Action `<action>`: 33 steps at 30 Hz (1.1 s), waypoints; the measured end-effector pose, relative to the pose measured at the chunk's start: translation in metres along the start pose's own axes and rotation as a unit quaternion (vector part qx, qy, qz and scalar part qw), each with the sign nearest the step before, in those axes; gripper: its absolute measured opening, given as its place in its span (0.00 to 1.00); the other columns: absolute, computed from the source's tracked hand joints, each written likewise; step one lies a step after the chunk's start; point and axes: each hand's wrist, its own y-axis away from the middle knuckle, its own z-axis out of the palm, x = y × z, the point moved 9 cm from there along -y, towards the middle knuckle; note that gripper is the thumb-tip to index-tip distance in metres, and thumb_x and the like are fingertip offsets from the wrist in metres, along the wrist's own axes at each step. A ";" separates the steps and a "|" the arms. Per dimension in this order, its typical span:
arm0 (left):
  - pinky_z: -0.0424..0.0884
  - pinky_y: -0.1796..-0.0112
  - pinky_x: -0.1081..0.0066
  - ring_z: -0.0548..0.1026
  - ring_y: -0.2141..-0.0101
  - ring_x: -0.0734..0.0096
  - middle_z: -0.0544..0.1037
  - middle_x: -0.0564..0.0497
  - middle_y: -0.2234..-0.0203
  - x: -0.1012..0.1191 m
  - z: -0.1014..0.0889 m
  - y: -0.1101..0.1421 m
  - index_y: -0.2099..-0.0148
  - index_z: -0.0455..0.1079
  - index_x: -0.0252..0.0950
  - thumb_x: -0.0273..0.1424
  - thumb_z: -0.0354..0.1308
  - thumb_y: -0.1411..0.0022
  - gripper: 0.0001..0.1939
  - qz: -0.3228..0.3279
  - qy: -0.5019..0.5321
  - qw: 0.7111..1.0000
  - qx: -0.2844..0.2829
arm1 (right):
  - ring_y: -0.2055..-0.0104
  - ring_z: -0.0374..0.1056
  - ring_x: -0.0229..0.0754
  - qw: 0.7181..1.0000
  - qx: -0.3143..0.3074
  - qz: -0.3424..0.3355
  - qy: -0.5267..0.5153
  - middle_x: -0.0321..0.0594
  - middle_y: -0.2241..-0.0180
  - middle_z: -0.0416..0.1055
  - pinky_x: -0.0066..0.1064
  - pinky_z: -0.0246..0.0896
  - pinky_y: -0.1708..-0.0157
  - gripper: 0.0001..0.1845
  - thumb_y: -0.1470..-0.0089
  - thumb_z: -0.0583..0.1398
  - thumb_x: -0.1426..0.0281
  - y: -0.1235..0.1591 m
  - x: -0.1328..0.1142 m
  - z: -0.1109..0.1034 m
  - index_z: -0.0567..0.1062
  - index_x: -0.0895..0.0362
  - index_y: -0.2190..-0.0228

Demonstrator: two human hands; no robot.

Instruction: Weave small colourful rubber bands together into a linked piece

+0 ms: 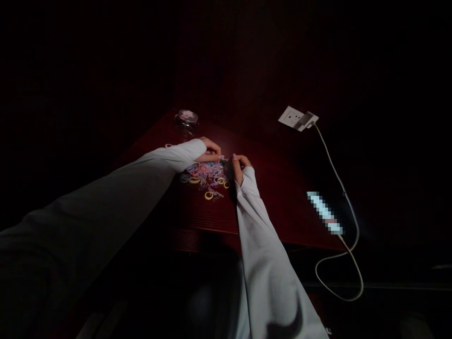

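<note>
Pastel hair ties and small hair clips lie in a loose pile point(208, 173) on the dark red table point(205, 214). My left hand point(212, 149) is over the far side of the pile, its thumb and fingers pinched together. At the pile's right edge, my right hand point(241, 165) is also closed, thumb against fingers. The fingertips of both hands face each other a short way apart. Something small and shiny shows between them, too dim to name. Several yellow hair ties, one of them a ring point(208, 195), lie at the near side of the pile.
A clear jar point(186, 123) with a patterned lid stands at the back left of the table. On the right, a white wall socket point(295, 118) holds a plugged-in charger. Its white cable point(330, 157) runs down to a blurred-out bright device point(323, 211). The surroundings are very dark.
</note>
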 end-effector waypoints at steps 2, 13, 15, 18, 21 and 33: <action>0.56 0.72 0.75 0.60 0.79 0.79 0.77 0.54 0.78 0.000 0.000 0.000 0.63 0.84 0.35 0.44 0.63 0.29 0.18 0.002 0.000 1.000 -0.001 | 0.57 0.71 0.47 1.000 0.010 0.006 -0.002 0.39 0.65 0.76 0.40 0.66 0.50 0.29 0.28 0.54 0.42 -0.001 0.003 0.003 0.77 0.48 0.70; 0.60 0.68 0.76 0.69 0.73 0.77 0.81 0.51 0.73 0.008 0.000 0.001 0.60 0.86 0.34 0.42 0.61 0.28 0.18 0.008 -0.018 1.000 -0.010 | 0.61 0.67 0.46 1.000 -0.001 -0.007 0.004 0.38 0.69 0.72 0.39 0.62 0.51 0.33 0.28 0.55 0.42 -0.004 0.008 0.021 0.76 0.50 0.76; 0.60 0.67 0.76 0.70 0.72 0.76 0.82 0.50 0.72 0.009 0.001 0.001 0.59 0.86 0.33 0.42 0.60 0.28 0.19 0.005 -0.019 1.000 -0.017 | 0.61 0.67 0.45 1.000 -0.002 -0.011 0.008 0.38 0.69 0.72 0.38 0.62 0.52 0.33 0.28 0.56 0.42 -0.003 0.006 0.020 0.76 0.50 0.76; 0.59 0.68 0.75 0.67 0.73 0.77 0.81 0.49 0.72 0.009 0.001 0.001 0.59 0.86 0.32 0.43 0.60 0.28 0.20 0.006 -0.027 0.999 -0.018 | 0.61 0.66 0.45 1.000 -0.001 -0.011 0.012 0.38 0.69 0.71 0.38 0.62 0.53 0.32 0.28 0.56 0.44 -0.003 0.005 0.020 0.77 0.51 0.76; 0.58 0.69 0.74 0.64 0.76 0.78 0.80 0.51 0.74 0.009 -0.001 0.001 0.61 0.85 0.33 0.43 0.60 0.27 0.20 0.012 -0.034 0.999 -0.011 | 0.61 0.66 0.45 1.000 -0.006 -0.007 0.019 0.38 0.69 0.71 0.38 0.61 0.52 0.32 0.27 0.56 0.46 -0.004 0.007 0.021 0.77 0.51 0.76; 0.59 0.67 0.73 0.62 0.76 0.78 0.77 0.54 0.76 0.008 -0.002 0.000 0.59 0.84 0.33 0.41 0.62 0.28 0.17 0.019 -0.045 0.999 -0.008 | 0.61 0.65 0.45 0.999 -0.003 -0.020 0.040 0.38 0.69 0.71 0.37 0.61 0.54 0.34 0.27 0.53 0.43 -0.002 0.004 0.019 0.76 0.51 0.75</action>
